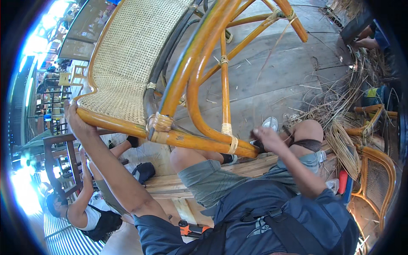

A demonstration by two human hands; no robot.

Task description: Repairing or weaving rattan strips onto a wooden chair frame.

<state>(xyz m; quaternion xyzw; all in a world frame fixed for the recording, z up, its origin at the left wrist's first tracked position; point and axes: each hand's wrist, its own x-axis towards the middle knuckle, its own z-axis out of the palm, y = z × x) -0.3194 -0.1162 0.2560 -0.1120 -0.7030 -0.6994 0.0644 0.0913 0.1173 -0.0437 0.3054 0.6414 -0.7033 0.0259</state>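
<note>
A rattan chair (193,85) with a woven cane panel (131,46) lies tipped over in front of me, its glossy orange-brown poles bound with pale wrappings at the joints. Around the left end of its nearest pole, by the panel's corner, my left hand (77,121) is closed. My right hand (268,138) is closed just beyond that pole's right end, above my knee. A thin pale rattan strip (276,44) hangs from the upper right leg joint and runs down toward my right hand, growing faint and blurred near the fingers.
Loose rattan strips (335,106) are heaped at the right, beside another cane chair frame (382,170). Wooden planks (165,187) lie under my legs, near an orange-and-black tool (193,229). At lower left sits another person (85,212) by a dark wooden frame (59,165).
</note>
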